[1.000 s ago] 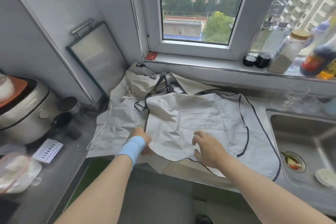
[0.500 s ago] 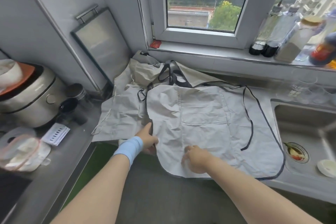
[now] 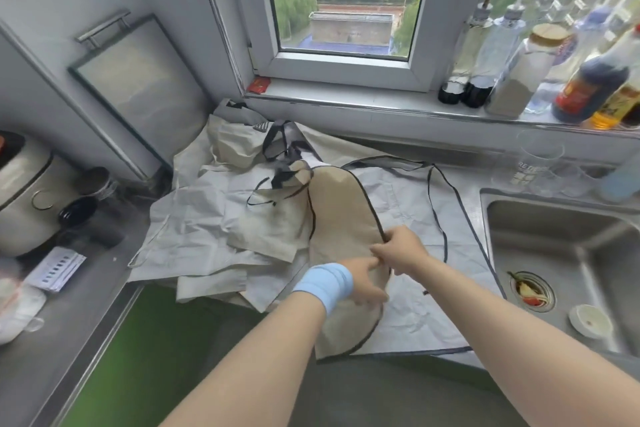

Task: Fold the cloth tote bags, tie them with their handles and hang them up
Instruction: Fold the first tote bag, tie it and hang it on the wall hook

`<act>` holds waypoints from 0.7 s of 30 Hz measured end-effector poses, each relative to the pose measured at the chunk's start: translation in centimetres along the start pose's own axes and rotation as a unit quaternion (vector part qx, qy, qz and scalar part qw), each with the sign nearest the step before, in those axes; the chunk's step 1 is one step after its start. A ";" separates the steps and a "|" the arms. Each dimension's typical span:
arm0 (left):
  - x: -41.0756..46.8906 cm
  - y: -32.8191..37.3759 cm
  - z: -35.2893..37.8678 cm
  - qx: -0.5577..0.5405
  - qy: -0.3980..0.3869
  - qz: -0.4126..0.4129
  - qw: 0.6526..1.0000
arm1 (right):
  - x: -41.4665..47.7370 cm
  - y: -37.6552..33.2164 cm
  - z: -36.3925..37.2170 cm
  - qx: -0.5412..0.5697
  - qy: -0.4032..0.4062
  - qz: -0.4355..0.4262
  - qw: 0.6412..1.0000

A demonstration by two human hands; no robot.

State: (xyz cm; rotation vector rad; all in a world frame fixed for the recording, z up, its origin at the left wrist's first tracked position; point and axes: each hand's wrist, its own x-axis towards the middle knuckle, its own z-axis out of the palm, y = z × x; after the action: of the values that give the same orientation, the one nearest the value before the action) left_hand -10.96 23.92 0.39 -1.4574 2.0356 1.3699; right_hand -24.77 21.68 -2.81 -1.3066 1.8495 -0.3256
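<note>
Fingers [image 3: 389, 236] of the right hand [image 3: 398, 250] pinch the dark-piped rim of the grey-and-beige cloth tote bag [image 3: 341, 211]; the left hand [image 3: 363, 284] grips it just beside. Its folded length runs from the bench [image 3: 69, 340] front edge toward the window [image 3: 346, 10], away from both hands

Beige, dark-trimmed tote bag [image 3: 343, 211], seemingly folded lengthwise, atop other crumpled tote bags [image 3: 194, 229].

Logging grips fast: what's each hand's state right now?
Left hand: on the folded tote bag, grip cannot be told.
Right hand: pinching the tote bag's dark edge.
</note>
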 end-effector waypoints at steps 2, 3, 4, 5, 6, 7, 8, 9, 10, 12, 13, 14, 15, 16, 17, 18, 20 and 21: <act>0.8 -0.1 0.7 0.015 -0.022 -0.017 1.000 | 0.8 2.4 -0.1 -0.084 0.052 0.033 0.995; 1.3 -0.5 0.7 0.032 -0.005 -0.027 0.999 | 1.3 3.6 -0.1 -0.120 0.074 0.043 0.989; 1.7 -0.8 0.5 0.051 0.020 -0.039 0.998 | 1.6 4.8 0.0 -0.162 0.086 0.042 0.982; 1.9 -1.1 0.3 0.063 0.046 -0.051 0.996 | 2.0 5.9 0.3 -0.213 0.093 0.023 0.972; 2.1 -1.5 -0.1 0.071 0.068 -0.066 0.993 | 2.2 6.9 0.8 -0.261 0.108 -0.023 0.959; 2.2 -1.8 -0.5 0.078 0.084 -0.082 0.990 | 2.4 7.7 1.1 -0.301 0.130 -0.099 0.939; 2.2 -2.2 -1.1 0.085 0.096 -0.096 0.987 | 2.5 8.0 1.5 -0.329 0.141 -0.185 0.915; 2.2 -2.5 -1.6 0.087 0.107 -0.110 0.984 | 2.8 8.2 1.6 -0.358 0.128 -0.252 0.890; 2.1 -2.7 -2.3 0.084 0.121 -0.120 0.982 | 3.1 8.2 1.5 -0.391 0.087 -0.285 0.871; 2.1 -3.0 -3.5 0.069 0.148 -0.126 0.978 | 3.9 7.7 1.4 -0.421 -0.020 -0.261 0.868; 2.1 -3.1 -4.2 0.063 0.159 -0.124 0.977 | 4.3 7.2 1.3 -0.422 -0.082 -0.216 0.877; 2.0 -3.3 -4.9 0.059 0.167 -0.121 0.977 | 4.5 6.5 1.1 -0.426 -0.128 -0.174 0.878; 1.9 -3.5 -5.9 0.059 0.175 -0.121 0.975 | 4.9 5.5 0.8 -0.425 -0.139 -0.157 0.880; 1.8 -3.7 -6.8 0.061 0.183 -0.121 0.974 | 5.4 4.4 0.5 -0.423 -0.115 -0.162 0.884; 1.8 -4.1 -7.8 0.064 0.195 -0.123 0.971 | 6.0 3.2 0.2 -0.424 -0.075 -0.171 0.886; 2.1 -4.7 -9.2 0.065 0.210 -0.127 0.967 | 6.9 1.4 -0.2 -0.408 -0.033 -0.177 0.895; 2.4 -5.6 -11.4 0.066 0.223 -0.133 0.963 | 8.1 -1.9 -1.1 -0.349 0.031 -0.180 0.919; 2.7 -6.0 -12.7 0.062 0.231 -0.135 0.962 | 8.8 -3.7 -1.5 -0.317 0.056 -0.186 0.928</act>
State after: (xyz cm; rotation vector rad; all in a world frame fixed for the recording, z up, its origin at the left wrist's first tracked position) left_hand -3.51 11.74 1.84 -2.0517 2.0251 0.8335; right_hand -24.48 12.04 -3.73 -2.1309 1.8640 0.0200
